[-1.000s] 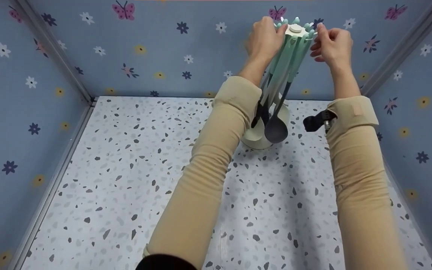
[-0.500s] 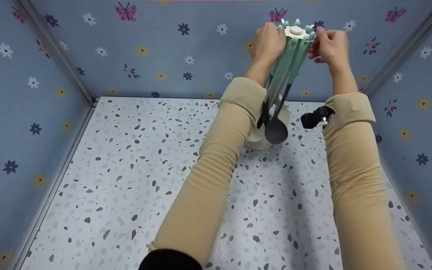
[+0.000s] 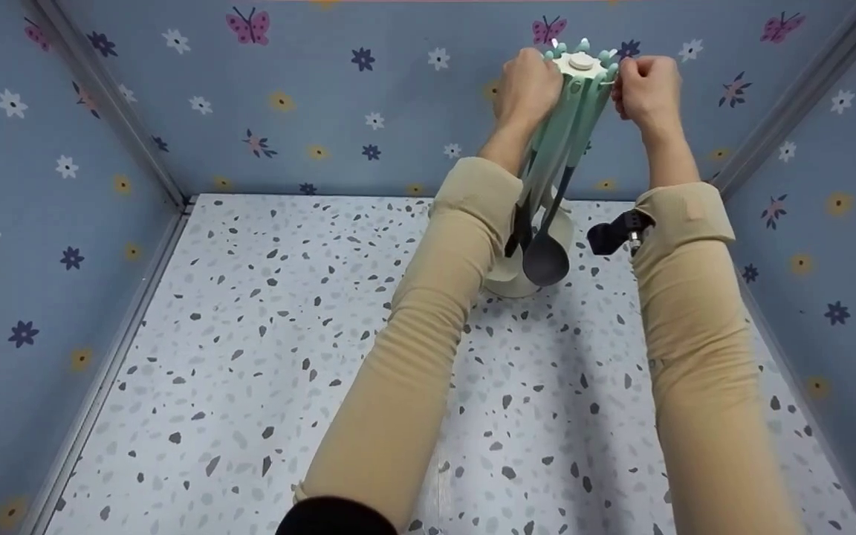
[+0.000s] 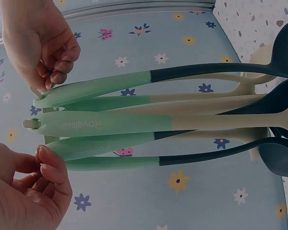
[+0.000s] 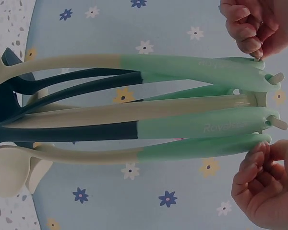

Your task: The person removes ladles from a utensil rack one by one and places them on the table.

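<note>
A cream rotating utensil rack (image 3: 581, 65) stands at the back right, hung round with several green-handled kitchen utensils. My left hand (image 3: 528, 91) is at the left side of its top; in the left wrist view its fingertips pinch the end of a green handle (image 4: 110, 143). On the other side, my right hand (image 3: 649, 94) has curled fingers, and in the right wrist view they pinch another handle end (image 5: 206, 147). A dark ladle (image 3: 546, 261) hangs at the front. Cream hooks poke through some of the handle holes. The left forearm partly hides the lower utensils.
The rack's round cream base (image 3: 515, 288) rests on a white speckled tabletop (image 3: 250, 312). Blue flowered panels (image 3: 339, 96) rise behind and on both sides. A black camera mount (image 3: 616, 232) sticks out from the right sleeve.
My right hand has moved slightly left, closer in to the rack top, and its fingers have curled tighter. The left hand has shifted slightly lower. The rack stays in about the same place.
</note>
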Demonstrator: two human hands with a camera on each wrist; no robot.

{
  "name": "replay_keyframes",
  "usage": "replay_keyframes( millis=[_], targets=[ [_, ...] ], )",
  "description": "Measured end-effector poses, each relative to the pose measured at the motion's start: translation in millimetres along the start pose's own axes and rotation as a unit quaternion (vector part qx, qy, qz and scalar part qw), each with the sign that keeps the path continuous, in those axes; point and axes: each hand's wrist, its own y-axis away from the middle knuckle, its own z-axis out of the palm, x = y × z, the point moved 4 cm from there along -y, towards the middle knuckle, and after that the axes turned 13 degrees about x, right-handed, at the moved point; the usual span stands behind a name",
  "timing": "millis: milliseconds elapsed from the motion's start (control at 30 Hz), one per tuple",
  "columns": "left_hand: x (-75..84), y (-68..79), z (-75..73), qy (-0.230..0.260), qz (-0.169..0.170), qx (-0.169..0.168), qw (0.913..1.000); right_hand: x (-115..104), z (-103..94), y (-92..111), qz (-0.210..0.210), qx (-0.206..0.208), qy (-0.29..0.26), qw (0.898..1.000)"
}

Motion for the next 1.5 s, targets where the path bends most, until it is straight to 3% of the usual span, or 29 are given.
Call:
replay_keyframes(
  millis=[200,533,800,1300,1500],
  targets=[
    [-3.7,0.4,-0.2,0.008,0.004,0.025,0.9997,-0.8,1.0,-0.3,-0.001,0.009,0.029,1.000],
    [-6.9,1.8,-2.8,0.037,-0.004,0.082,0.9959,-4.5,2.0,2.4,0.016,0.029,0.001,0.999],
    [-8.1,6.4,-6.4,0.075,0.022,0.115,0.9903,-8.8,1.4,6.0,0.021,0.026,-0.007,0.999],
    [-20.0,14.6,-19.4,0.114,0.038,0.129,0.9843,-10.1,7.9,21.3,0.020,0.001,-0.037,0.999],
    [-25.5,22.1,-27.0,0.133,0.050,0.140,0.9798,-12.4,11.7,32.1,-0.033,0.006,-0.051,0.998]
  ],
)
